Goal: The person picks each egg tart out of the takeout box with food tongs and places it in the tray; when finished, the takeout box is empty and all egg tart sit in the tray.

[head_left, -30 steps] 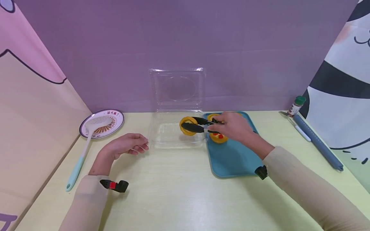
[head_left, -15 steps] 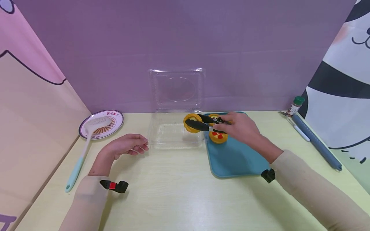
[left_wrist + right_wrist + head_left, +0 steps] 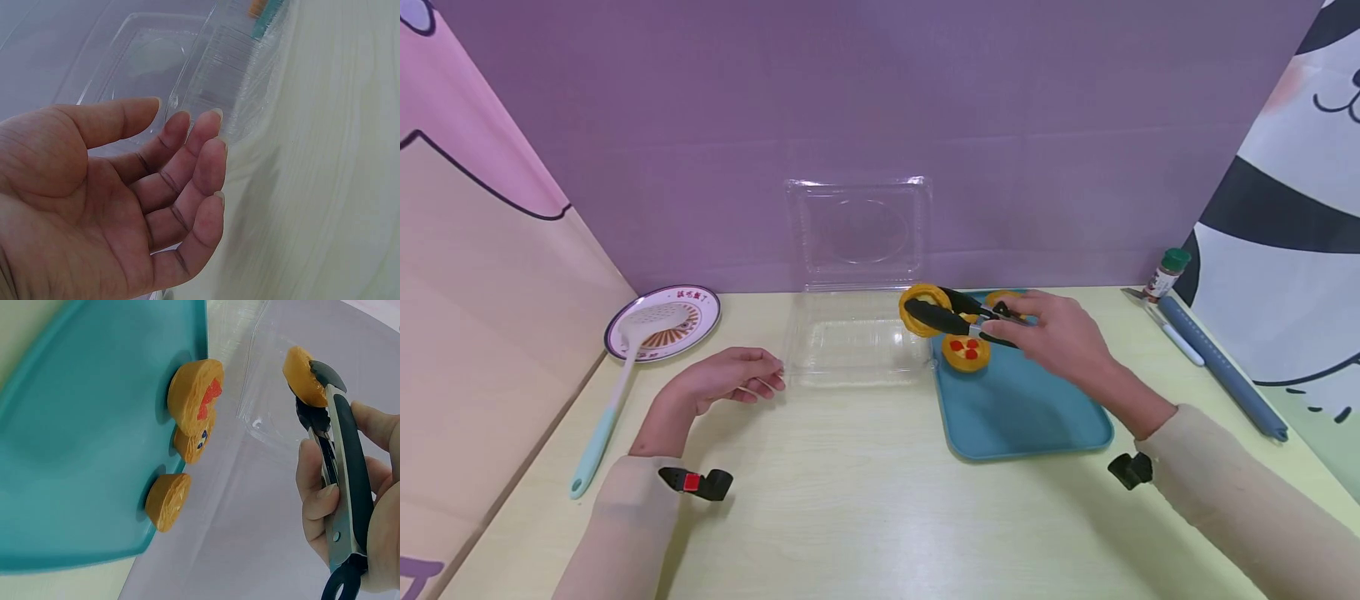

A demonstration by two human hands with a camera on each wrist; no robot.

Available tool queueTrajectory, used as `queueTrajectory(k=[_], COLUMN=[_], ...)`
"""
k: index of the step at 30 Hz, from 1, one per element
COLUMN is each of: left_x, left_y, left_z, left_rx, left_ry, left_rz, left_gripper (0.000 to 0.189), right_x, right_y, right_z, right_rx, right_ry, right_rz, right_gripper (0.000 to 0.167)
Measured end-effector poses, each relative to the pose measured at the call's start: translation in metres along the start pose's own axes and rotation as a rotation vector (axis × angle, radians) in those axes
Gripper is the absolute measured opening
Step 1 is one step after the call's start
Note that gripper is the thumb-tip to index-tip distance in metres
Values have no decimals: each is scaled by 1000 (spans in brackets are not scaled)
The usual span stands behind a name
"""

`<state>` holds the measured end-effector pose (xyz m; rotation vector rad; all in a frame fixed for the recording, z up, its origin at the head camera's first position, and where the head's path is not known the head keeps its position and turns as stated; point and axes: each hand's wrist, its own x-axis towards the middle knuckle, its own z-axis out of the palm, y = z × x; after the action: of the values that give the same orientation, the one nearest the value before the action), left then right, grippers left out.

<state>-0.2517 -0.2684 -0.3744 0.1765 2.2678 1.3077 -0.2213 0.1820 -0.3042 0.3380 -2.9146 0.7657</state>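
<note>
My right hand (image 3: 1063, 333) grips a pair of tongs (image 3: 347, 469) with black tips. Between the tips is a golden tart (image 3: 917, 293), held raised where the clear plastic box (image 3: 850, 371) meets the blue tray (image 3: 1022, 417). On the tray sits a tart with red pieces on top (image 3: 966, 354). Behind it, the right wrist view shows a tart with dark blue dots (image 3: 195, 442) and a plainer tart (image 3: 167, 501). My left hand (image 3: 730, 375) holds nothing, its fingers loosely bent by the box's left edge. Whether they touch the box I cannot tell.
The box's lid (image 3: 865, 229) stands upright before the purple backdrop. At left, a slotted turner (image 3: 632, 333) lies across a patterned plate (image 3: 703, 321). A green-capped jar (image 3: 1167, 275), a white-handled knife (image 3: 1183, 343) and a long blue-grey object (image 3: 1225, 371) are at the right edge.
My right hand has drawn the tongs and the gripped tart to the right, from above the box towards the tray. The left hand has stayed in place.
</note>
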Motion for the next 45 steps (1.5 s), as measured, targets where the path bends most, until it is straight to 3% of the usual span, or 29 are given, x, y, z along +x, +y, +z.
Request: queueTrajectory(k=[11, 21, 29, 45], left_x=[-1, 0, 1, -2], left_y=[-1, -1, -2, -1], left_z=[0, -2, -2, -1], left_rx=[-2, 0, -10, -12], left_ry=[1, -3, -5, 0], left_rz=[-4, -3, -4, -1], left_gripper=[44, 43, 43, 42], right_x=[-12, -28, -35, -41], right_y=[14, 42, 63, 88], right_z=[-17, -31, -35, -25], right_rx=[-68, -139, -169, -69], right_ry=[52, 69, 49, -64], right_rz=[7, 6, 31, 165], right_gripper=[66, 65, 66, 77])
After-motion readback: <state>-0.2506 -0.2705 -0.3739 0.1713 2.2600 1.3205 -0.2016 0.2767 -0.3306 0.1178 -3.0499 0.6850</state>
